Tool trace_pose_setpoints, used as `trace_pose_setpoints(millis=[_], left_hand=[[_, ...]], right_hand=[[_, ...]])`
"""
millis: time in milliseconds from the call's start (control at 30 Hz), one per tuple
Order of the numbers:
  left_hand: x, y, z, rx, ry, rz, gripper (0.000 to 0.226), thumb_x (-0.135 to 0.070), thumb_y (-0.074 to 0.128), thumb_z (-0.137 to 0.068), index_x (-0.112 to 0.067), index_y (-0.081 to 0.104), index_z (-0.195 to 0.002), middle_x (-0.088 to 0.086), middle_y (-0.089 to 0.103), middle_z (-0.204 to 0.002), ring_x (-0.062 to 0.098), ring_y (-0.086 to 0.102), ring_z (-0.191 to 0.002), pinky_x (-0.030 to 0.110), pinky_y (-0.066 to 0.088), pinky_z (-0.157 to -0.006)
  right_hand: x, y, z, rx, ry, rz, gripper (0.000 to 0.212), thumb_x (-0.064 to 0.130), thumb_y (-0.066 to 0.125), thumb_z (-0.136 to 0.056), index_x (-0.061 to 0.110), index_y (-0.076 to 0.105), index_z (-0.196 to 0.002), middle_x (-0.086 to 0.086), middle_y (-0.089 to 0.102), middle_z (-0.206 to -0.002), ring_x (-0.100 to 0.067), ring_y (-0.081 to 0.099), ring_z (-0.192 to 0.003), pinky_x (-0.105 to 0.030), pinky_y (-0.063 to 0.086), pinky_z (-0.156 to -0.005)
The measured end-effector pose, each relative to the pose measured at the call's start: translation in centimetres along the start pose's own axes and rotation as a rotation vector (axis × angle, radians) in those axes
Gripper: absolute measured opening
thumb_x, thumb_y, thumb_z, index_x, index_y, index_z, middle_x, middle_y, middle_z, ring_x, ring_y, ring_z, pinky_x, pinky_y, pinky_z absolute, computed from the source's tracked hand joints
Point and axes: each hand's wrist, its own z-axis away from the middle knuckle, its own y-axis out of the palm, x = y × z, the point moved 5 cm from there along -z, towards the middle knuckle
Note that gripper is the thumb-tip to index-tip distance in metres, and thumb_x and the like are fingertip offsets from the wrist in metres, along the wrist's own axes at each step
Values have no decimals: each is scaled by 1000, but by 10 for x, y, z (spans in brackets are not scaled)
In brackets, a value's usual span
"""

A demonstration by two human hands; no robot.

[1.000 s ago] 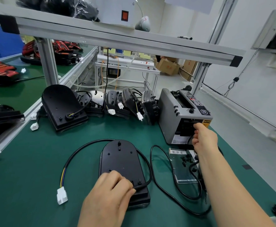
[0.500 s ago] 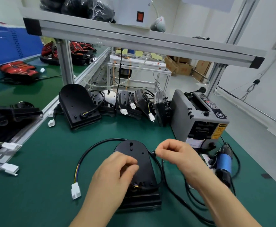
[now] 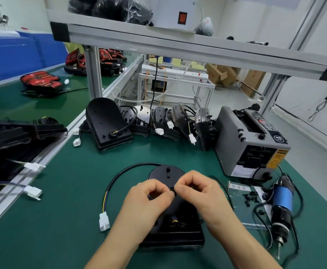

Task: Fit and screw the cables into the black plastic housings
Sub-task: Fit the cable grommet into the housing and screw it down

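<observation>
Head view: low centre of frame, the rounded black plastic housing [image 3: 166,171] lay flat on the green matted surface [image 3: 61,210]. Its black round cable [image 3: 120,175] looped off to the left & ended in a white plug connector [image 3: 104,222].

Both hands hovered just above the housing w/ fingers curled. The left hand [image 3: 149,199] & right hand [image 3: 199,193] met at the fingertips, pinching a small black part [image 3: 172,189] btwn them, too small to identify.

Step in hand was prob. readying a clamp or fastener for the cable. Nxt move called for seating it at the cable entry near the housing's lower end, then taking up the blue-bodied electric screwdriver [image 3: 282,199], which lay untouched at lower right.
</observation>
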Motion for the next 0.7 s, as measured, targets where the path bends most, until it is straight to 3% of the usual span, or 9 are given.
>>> trace_pose_setpoints(millis=[133,267,400,500,600,700], left_hand=[[-2,-1,3,18,-12,10,20,-12,69,-78,-16,62,-59,-10,54,-51,0,44,-50,8,34,-49],[8,-23,2,-97,49,-225,14,-23,68,-77,-29,67,-63,-28,63,-74,-6,50,-83,7,34,-68],[25,-42,1,-214,97,-415,24,-16,63,-87,-39,62,-79,-25,61,-84,2,45,-99,20,34,-82],[25,-33,3,-188,185,-521,24,-16,60,-89,-33,69,-102,-37,51,-102,-2,34,-110,20,30,-95],[29,-24,5,-110,178,-628,38,-22,51,-92,-37,57,-127,-41,39,-124,-4,19,-131,24,20,-109],[31,-25,5,-63,141,-682,41,-32,44,-94,-43,47,-133,-37,36,-136,-6,6,-136,26,12,-111]], right_hand=[[-2,6,3,-41,-65,75,6,22,65,-69,20,63,-63,6,58,-67,-6,49,-63,-16,40,-61],[-5,-1,-5,-114,-38,117,19,10,71,-76,18,62,-62,10,59,-65,-3,49,-61,-12,39,-59],[-11,-5,-21,-26,158,230,21,14,70,-79,20,66,-59,13,64,-78,5,55,-67,-4,39,-61],[-13,8,-27,81,229,322,20,17,71,-78,22,67,-59,11,65,-87,-1,59,-78,-12,42,-66],[-16,19,-28,124,248,389,23,21,72,-76,27,67,-55,10,63,-91,-11,60,-91,-23,48,-83],[-18,23,-27,133,250,455,25,24,71,-75,33,66,-52,11,62,-95,-19,56,-103,-40,43,-98]])
